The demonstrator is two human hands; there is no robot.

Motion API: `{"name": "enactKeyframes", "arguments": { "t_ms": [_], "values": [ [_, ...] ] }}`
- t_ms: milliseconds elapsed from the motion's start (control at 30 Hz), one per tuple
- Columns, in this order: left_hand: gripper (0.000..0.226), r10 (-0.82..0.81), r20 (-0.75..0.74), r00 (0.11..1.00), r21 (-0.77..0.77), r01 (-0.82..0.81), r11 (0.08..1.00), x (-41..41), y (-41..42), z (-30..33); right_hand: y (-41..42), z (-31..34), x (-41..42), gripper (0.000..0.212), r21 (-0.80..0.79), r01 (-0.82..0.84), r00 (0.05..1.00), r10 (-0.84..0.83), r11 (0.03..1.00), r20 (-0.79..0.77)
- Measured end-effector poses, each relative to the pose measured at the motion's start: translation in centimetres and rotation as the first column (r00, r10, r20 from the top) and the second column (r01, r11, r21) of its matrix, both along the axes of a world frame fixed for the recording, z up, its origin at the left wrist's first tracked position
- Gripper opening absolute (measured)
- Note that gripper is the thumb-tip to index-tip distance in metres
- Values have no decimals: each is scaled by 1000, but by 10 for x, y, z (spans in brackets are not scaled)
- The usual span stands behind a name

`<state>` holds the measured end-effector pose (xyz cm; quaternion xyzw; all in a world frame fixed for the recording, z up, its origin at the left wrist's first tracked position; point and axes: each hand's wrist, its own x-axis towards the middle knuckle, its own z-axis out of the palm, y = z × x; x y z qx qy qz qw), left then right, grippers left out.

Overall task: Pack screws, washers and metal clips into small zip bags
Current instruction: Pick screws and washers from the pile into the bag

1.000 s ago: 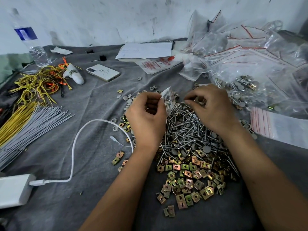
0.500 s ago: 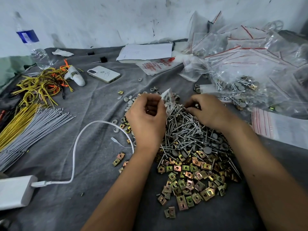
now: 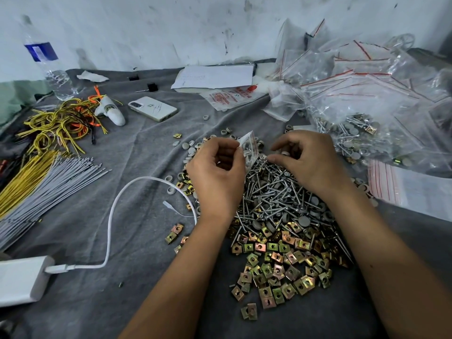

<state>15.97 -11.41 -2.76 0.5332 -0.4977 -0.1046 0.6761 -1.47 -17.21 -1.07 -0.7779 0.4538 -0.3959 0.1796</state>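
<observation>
Table (image 3: 102, 241) covered in screws (image 3: 274, 189) and clips (image 3: 281, 265).
Bag (image 3: 249, 145) is pinched by left hand (image 3: 216, 177); washer (image 3: 285, 153) pinched by right hand (image 3: 310, 162).

Under the fingers (image 3: 281, 145): screws (image 3: 274, 192) heaped thick
Toward the wrists: metal clips (image 3: 281, 260) spread
Left of fingers: bare grey cloth (image 3: 146, 148), white cable (image 3: 115, 211) looping
Right: filled zip bags (image 3: 367, 106) piled

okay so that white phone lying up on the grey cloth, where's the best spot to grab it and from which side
Take the phone by its two long edges, coming straight down from above. It lies flat and face down on the cloth, so only the thin sides offer a pinch. Its near long edge looks free; the white handle-shaped tool sits just off its left end, so avoid an end-on approach there.
</observation>
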Motion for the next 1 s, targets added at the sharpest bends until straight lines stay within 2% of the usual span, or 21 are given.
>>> {"name": "enactKeyframes", "arguments": {
  "t_ms": [67,133,267,400,533,667,833,900,1000],
  "values": [
    [16,-5,11,1000,1,5,1000,0,0,0,0,-1,-1,25,27,16,998,-18,999,61],
    [14,-10,24,1000,6,10,1000,0,0,-1,-1,-1,-2,20,13,16,994,-17,1000,107],
    [12,-16,20,1000,21,16,1000,0,-1,-2,3,4,1,15,-142,-55,987,76,988,143],
    [14,-38,31,999,25,37,999,-1,0,-1,14,5,15,37,-143,-185,943,216,972,251],
    [16,-44,46,998,23,43,999,-1,-1,-2,16,5,25,46,-165,-226,954,252,960,162],
    [14,-32,41,999,25,31,999,-2,-2,-3,14,4,24,46,-191,-177,972,202,966,122],
    [13,-8,19,1000,23,8,1000,-2,-2,-4,7,4,11,25,-255,65,984,-20,965,176],
    [14,-4,10,1000,25,4,1000,-2,-2,-3,4,5,2,18,-219,119,991,-101,968,93],
    [11,-10,22,1000,33,9,999,-2,-2,-3,-2,1,-6,15,-78,121,966,-136,990,-221]
  ]
}}
